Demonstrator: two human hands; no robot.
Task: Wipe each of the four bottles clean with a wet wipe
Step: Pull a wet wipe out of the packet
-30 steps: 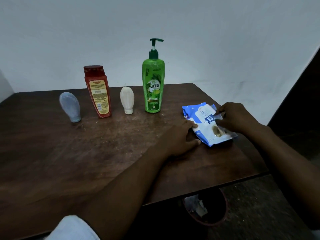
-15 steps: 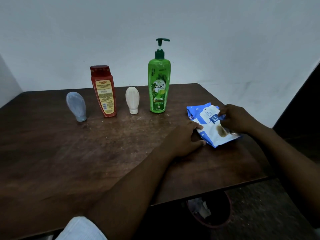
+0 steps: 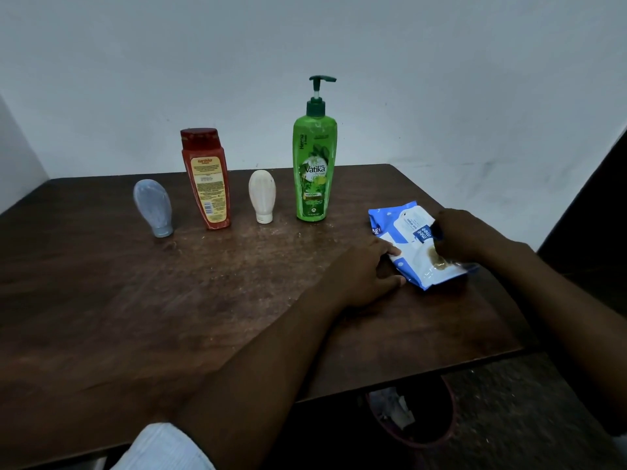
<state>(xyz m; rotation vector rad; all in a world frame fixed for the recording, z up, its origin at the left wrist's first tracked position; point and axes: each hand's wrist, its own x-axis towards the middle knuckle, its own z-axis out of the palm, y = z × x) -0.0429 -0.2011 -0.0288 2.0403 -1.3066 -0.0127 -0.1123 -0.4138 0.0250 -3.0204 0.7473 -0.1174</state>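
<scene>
Four bottles stand in a row at the back of the brown table (image 3: pixel 142 300): a small grey-blue bottle (image 3: pixel 153 207), a red shampoo bottle (image 3: pixel 206 179), a small white bottle (image 3: pixel 261 195) and a tall green pump bottle (image 3: pixel 315 164). A blue and white wet-wipe pack (image 3: pixel 412 245) lies at the table's right side. My left hand (image 3: pixel 364 278) grips the pack's near left edge and holds it down. My right hand (image 3: pixel 466 237) pinches the pack's blue flap label at its top.
A dark red bin (image 3: pixel 412 415) with crumpled white paper sits on the floor under the table's right front edge. A white wall stands behind the table. A dark panel rises at the far right.
The view has drifted, so everything sits further right in frame. My right hand's fingers have shifted on the pack's flap label. My left hand stays on the pack.
</scene>
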